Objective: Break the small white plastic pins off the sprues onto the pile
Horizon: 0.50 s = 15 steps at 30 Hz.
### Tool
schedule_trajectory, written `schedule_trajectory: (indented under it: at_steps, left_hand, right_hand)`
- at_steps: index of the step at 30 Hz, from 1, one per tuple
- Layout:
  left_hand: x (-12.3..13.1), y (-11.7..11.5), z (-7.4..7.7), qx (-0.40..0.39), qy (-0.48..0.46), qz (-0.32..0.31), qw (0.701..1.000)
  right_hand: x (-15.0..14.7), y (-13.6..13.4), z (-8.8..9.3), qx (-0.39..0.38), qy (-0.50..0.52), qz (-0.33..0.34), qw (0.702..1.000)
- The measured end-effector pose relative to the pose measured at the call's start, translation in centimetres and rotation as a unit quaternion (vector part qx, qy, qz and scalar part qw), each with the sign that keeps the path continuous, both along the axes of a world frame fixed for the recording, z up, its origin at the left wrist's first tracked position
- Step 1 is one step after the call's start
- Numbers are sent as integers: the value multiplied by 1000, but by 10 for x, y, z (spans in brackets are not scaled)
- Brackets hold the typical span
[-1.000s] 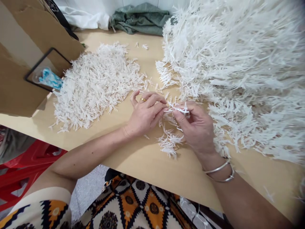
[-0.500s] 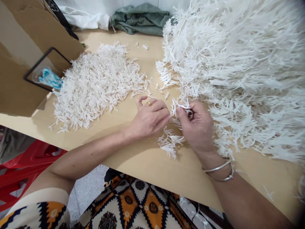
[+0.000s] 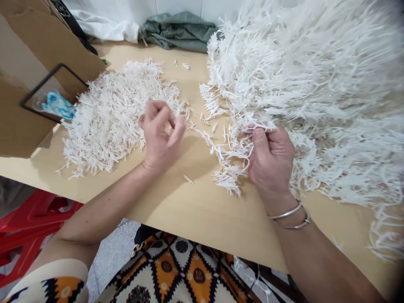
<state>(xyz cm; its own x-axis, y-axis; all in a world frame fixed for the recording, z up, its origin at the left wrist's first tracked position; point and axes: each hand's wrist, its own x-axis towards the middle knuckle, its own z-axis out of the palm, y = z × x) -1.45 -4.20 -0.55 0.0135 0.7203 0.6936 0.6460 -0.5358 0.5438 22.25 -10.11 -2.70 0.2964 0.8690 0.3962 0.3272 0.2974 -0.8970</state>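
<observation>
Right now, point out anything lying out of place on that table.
One small white sprig lies alone on the tabletop, and two more bits near the green cloth: strays, apart from the left pile.

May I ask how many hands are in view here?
2: the left hand, by the smaller white pile; the right hand, holding white strands beside the larger pile.

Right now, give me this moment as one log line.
left hand: near left white pile, grip unclear | right hand: pinching white strands | larger white pile: beside right hand
</observation>
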Motion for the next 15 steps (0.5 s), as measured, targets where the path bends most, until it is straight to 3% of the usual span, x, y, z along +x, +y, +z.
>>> schedule_trajectory:
  at_steps: [3, 5, 10, 15]
  left_hand:
    - [-11, 12, -1, 0, -30, 83, 996]
    - [-11, 11, -1, 6, -30, 73, 997]
    - [7, -10, 7, -12, 36, -77, 996]
    - [25, -26, 4, -70, 134, -238, 959]
  right_hand:
    - [-10, -4, 10, -43, 155, 33, 986]
    - [-15, -7, 14, -92, 204, 77, 971]
    - [-18, -9, 10, -102, 193, 117, 969]
    - [-21, -8, -3, -83, 144, 114, 979]
